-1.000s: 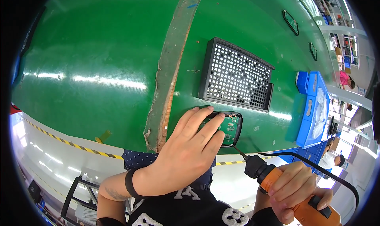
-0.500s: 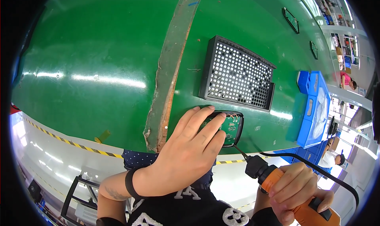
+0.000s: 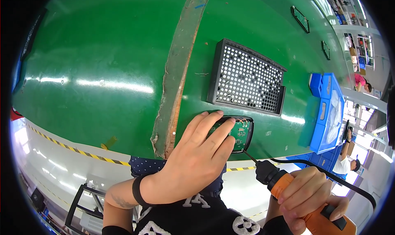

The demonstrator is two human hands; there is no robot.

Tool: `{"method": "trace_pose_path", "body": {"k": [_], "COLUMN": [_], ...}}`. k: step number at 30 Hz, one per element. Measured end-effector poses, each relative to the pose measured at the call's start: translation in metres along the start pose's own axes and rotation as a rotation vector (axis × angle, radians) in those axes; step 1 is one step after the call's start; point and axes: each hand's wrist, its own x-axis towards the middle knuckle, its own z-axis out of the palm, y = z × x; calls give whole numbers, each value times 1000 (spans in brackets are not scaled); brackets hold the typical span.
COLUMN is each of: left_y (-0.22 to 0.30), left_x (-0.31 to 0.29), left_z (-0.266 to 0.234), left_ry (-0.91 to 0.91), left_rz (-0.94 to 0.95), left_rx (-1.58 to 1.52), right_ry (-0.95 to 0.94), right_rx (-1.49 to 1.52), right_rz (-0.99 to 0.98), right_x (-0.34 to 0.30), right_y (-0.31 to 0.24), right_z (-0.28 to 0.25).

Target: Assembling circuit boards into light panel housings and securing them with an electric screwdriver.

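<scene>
My left hand [image 3: 201, 148] lies over a black casing with a green circuit board [image 3: 242, 133] at the table's near edge. Its fingers stretch across the board and hold it against the green tabletop; the thumb is hidden. Thin wires show at the board's far right corner. In my right hand [image 3: 306, 194] is an orange corded electric screwdriver [image 3: 282, 183] with a black chuck, my fingers wrapped round its body. Its thin bit reaches the casing's near right corner; whether it sits in a screw is too small to tell.
Beyond the casing stands a black tray [image 3: 249, 78] filled with small round silvery pieces in rows. At right sit blue bins [image 3: 327, 111]. Two black-framed pieces [image 3: 300, 19] lie farther back. A worn strip [image 3: 175, 74] crosses the table, and a black cord [image 3: 329, 173] trails from the right.
Both hands, the casing and the screwdriver keep almost the same places. The view has shifted very slightly, and a person in the background at right has moved an arm.
</scene>
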Motion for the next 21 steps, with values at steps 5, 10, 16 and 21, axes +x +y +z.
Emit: {"method": "trace_pose_path", "body": {"k": [5, 10, 16, 21], "left_y": [-1, -3, -3, 0], "left_x": [5, 2, 2, -8], "left_z": [0, -16, 20, 16], "left_ry": [3, 0, 41, 71], "left_rz": [5, 20, 83, 102], "left_rx": [-15, 42, 49, 135], "right_ry": [-58, -35, 55, -818], "right_rx": [16, 1, 172, 551], "right_rz": [56, 47, -204, -649], "right_x": [8, 28, 28, 77], "right_y": [0, 5, 34, 72], "right_z": [-5, 5, 16, -14]}}
